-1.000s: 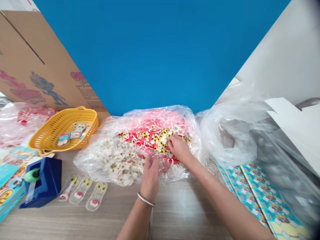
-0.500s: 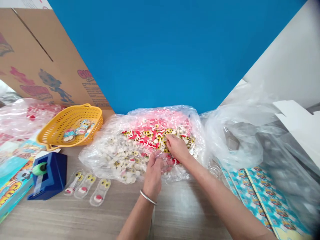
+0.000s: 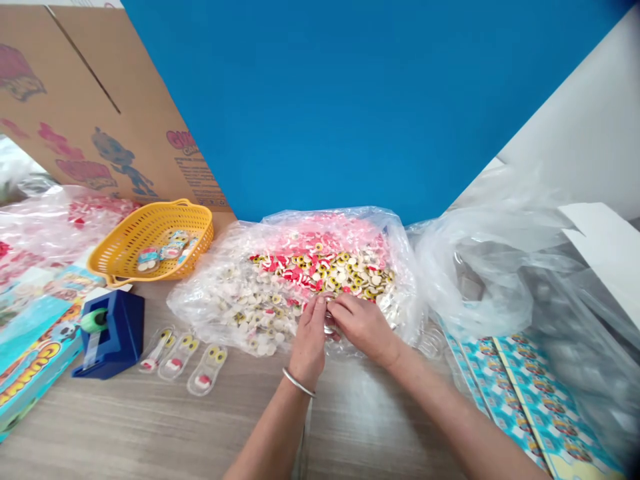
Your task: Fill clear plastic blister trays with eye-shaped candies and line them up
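Blue board (image 3: pixel 370 113) rises behind a wood-grain table (image 3: pixel 150 433). From the left: yellow basket (image 3: pixel 119 248), tape dispenser (image 3: pixel 132 327), three filled trays (image 3: pixel 207 371) in a row, then a bag (image 3: pixel 193 303) of small pieces (image 3: pixel 345 272). At its near edge the left hand (image 3: pixel 310 337) grasps a clear tray (image 3: pixel 330 325); the right hand (image 3: pixel 363 325) bends its fingers to it — gripping or not, I cannot tell. Farther right — printed sheets (image 3: pixel 517 393).
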`<action>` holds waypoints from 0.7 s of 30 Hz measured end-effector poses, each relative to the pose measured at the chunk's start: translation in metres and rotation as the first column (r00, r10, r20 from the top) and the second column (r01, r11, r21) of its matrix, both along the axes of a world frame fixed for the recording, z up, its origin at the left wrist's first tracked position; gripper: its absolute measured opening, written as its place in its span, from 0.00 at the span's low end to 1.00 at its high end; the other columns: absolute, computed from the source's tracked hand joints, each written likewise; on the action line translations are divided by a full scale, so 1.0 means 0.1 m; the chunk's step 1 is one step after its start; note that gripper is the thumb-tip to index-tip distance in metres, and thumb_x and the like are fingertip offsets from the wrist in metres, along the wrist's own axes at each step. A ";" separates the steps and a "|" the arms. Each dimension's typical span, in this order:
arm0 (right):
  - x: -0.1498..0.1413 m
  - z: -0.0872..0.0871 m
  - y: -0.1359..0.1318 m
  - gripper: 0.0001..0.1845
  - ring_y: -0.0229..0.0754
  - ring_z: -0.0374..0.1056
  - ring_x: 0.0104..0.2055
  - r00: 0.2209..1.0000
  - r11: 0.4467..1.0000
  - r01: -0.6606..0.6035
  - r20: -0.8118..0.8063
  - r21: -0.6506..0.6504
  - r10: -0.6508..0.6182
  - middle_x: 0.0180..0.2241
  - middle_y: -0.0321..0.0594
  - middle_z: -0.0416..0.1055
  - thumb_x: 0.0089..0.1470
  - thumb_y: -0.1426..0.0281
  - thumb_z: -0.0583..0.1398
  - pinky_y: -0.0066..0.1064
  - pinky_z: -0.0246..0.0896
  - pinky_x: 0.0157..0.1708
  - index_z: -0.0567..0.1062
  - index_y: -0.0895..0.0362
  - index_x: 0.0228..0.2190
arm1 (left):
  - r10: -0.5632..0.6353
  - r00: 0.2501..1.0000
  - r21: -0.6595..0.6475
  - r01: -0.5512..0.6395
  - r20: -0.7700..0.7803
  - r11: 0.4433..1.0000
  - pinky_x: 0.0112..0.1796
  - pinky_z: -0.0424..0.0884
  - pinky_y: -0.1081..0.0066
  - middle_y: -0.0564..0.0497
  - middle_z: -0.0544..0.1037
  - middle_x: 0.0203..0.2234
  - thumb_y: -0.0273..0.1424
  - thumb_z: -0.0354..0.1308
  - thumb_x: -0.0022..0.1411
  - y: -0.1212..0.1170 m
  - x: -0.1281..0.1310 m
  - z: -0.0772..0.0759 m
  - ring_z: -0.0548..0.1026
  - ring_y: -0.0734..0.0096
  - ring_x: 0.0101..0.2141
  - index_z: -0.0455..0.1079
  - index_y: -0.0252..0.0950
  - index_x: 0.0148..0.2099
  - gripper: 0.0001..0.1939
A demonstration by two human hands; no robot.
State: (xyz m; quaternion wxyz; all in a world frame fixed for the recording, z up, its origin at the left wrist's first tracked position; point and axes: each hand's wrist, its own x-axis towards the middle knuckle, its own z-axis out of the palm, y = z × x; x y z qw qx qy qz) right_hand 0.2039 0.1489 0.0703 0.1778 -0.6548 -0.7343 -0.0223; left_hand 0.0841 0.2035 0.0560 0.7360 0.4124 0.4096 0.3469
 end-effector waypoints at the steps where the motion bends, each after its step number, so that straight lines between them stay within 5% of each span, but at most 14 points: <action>1: 0.00 0.00 -0.01 0.12 0.44 0.70 0.42 0.997 1.000 0.016 -0.073 0.007 -0.015 0.40 0.46 0.74 0.67 0.73 0.51 0.34 0.66 0.43 0.75 0.56 0.42 | -0.019 1.000 -0.018 0.019 0.022 1.000 0.25 0.68 0.72 0.45 0.78 0.39 0.46 0.58 0.63 0.00 0.01 0.00 0.75 0.66 0.31 0.74 0.39 0.47 0.18; 4: -0.01 0.00 -0.04 0.10 0.43 0.71 0.43 0.914 0.991 0.127 -0.392 0.034 -0.104 0.39 0.43 0.75 0.65 0.73 0.52 0.33 0.67 0.43 0.74 0.55 0.41 | -0.058 0.995 -0.056 0.062 0.081 0.996 0.22 0.65 0.75 0.50 0.76 0.33 0.43 0.61 0.61 -0.01 0.03 0.02 0.71 0.72 0.26 0.72 0.38 0.46 0.16; 7: -0.02 0.01 -0.05 0.05 0.41 0.71 0.34 0.688 0.967 0.250 -0.696 -0.038 -0.206 0.33 0.38 0.74 0.61 0.71 0.55 0.32 0.68 0.36 0.71 0.54 0.37 | -0.069 0.995 -0.052 0.072 0.065 0.996 0.22 0.64 0.77 0.53 0.75 0.30 0.43 0.61 0.60 -0.02 0.04 0.04 0.70 0.74 0.25 0.70 0.38 0.46 0.17; 10: -0.02 0.01 -0.03 0.03 0.39 0.69 0.28 0.508 0.961 0.242 -0.827 -0.132 -0.241 0.28 0.34 0.72 0.60 0.70 0.55 0.29 0.66 0.29 0.70 0.54 0.36 | -0.062 0.998 -0.013 0.062 0.008 0.998 0.23 0.66 0.76 0.51 0.76 0.35 0.43 0.59 0.62 -0.03 0.04 0.05 0.72 0.72 0.28 0.70 0.39 0.49 0.18; 16: -0.06 0.04 -0.02 0.08 0.44 0.69 0.41 0.817 0.954 0.298 -0.515 -0.012 -0.262 0.38 0.42 0.72 0.62 0.72 0.54 0.33 0.64 0.42 0.73 0.55 0.35 | -0.057 0.997 0.086 0.062 -0.061 0.994 0.28 0.71 0.75 0.47 0.78 0.41 0.43 0.56 0.64 -0.07 0.03 0.03 0.76 0.68 0.35 0.71 0.38 0.51 0.18; 21: 0.08 -0.04 0.00 0.13 0.42 0.71 0.42 0.789 0.953 0.296 -0.545 -0.069 -0.284 0.39 0.42 0.75 0.63 0.75 0.51 0.32 0.64 0.44 0.75 0.55 0.42 | -0.009 0.999 -0.023 0.008 -0.044 1.000 0.30 0.73 0.71 0.47 0.79 0.39 0.41 0.55 0.65 -0.05 0.06 0.00 0.77 0.68 0.31 0.70 0.38 0.51 0.17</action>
